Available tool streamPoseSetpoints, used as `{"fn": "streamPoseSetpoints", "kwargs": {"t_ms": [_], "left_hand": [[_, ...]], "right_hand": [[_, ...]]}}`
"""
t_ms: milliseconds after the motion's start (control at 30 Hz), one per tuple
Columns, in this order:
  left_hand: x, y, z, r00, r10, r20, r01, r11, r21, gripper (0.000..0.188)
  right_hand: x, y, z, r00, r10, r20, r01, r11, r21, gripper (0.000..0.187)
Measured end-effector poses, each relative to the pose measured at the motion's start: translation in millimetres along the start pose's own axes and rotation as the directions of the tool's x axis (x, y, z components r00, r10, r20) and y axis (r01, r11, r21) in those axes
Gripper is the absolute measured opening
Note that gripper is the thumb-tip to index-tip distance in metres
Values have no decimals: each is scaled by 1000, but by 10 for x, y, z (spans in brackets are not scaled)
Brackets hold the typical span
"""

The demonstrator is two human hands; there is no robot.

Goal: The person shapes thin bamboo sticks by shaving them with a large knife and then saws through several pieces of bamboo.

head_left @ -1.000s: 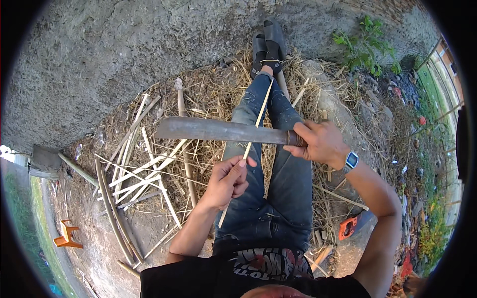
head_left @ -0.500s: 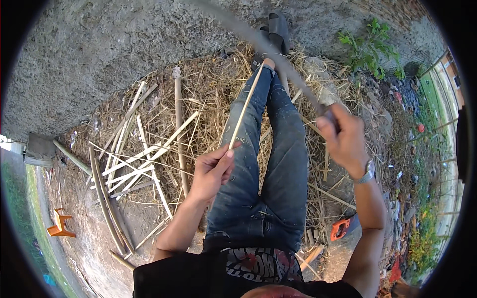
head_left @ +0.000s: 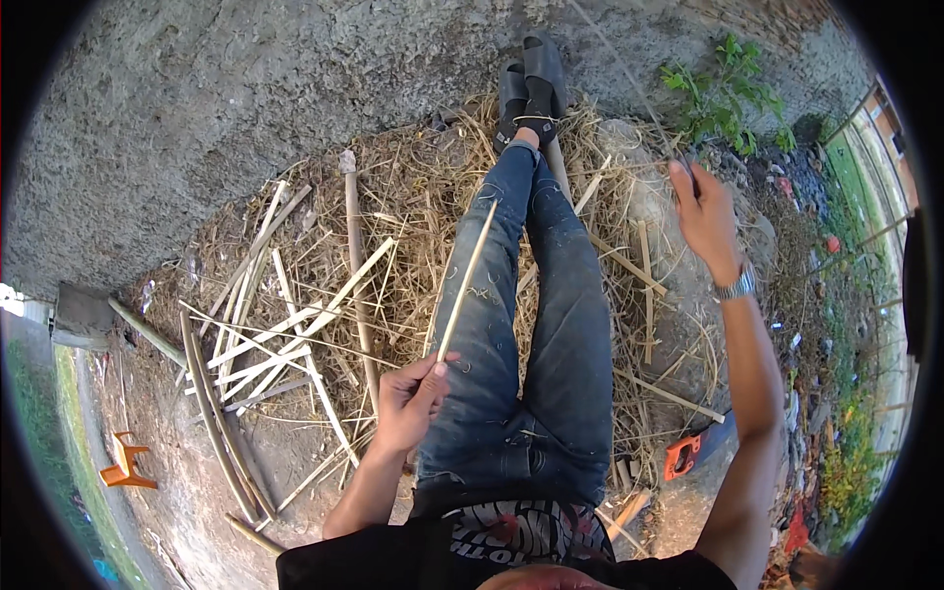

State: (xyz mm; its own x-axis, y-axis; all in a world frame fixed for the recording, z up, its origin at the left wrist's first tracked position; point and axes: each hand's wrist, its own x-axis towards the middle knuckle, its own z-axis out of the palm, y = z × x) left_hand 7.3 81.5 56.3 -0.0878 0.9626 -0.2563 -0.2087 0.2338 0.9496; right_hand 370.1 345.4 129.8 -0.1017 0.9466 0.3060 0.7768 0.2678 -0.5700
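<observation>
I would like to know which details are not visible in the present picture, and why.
All in the head view:
Long knife: blade tip cut off by the upper edge.
Its handle: mostly covered by the right hand.
Pale strip: lower end hidden by the left hand.
Watch: face turned away.

The stick [head_left: 467, 280] looks smooth, pale wood, the jeans [head_left: 570, 324] matt denim — the wall [head_left: 246, 108] rough, the stool [head_left: 120, 457] plastic.
</observation>
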Motion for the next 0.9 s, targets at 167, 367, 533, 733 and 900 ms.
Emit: {"fn": "streamPoseSetpoints", "kwargs": {"t_ms": [167, 367, 533, 733, 900], "left_hand": [[180, 238, 124, 995, -5, 102, 21, 988, -154, 29], [272, 295, 271, 977, 37, 208, 2, 983, -186, 31], [251, 293, 318, 987, 38, 156, -12, 986, -165, 31], [238, 194, 437, 973, 227, -37, -214, 953, 216, 28], [29, 36, 226, 951, 304, -53, -243, 845, 476, 26]], "right_hand": [[-509, -635, -3, 992, 90, 91, -123, 860, 496, 48], [-662, -848, 11, 977, -195, 83, 154, 922, 356, 47], [-697, -963, 40, 915, -350, 201, 310, 929, 203, 47], [-857, -932, 151, 882, -410, 232, 430, 902, -42, 49], [-193, -515, -26, 990, -68, 123, 86, 985, -151, 48]]}}
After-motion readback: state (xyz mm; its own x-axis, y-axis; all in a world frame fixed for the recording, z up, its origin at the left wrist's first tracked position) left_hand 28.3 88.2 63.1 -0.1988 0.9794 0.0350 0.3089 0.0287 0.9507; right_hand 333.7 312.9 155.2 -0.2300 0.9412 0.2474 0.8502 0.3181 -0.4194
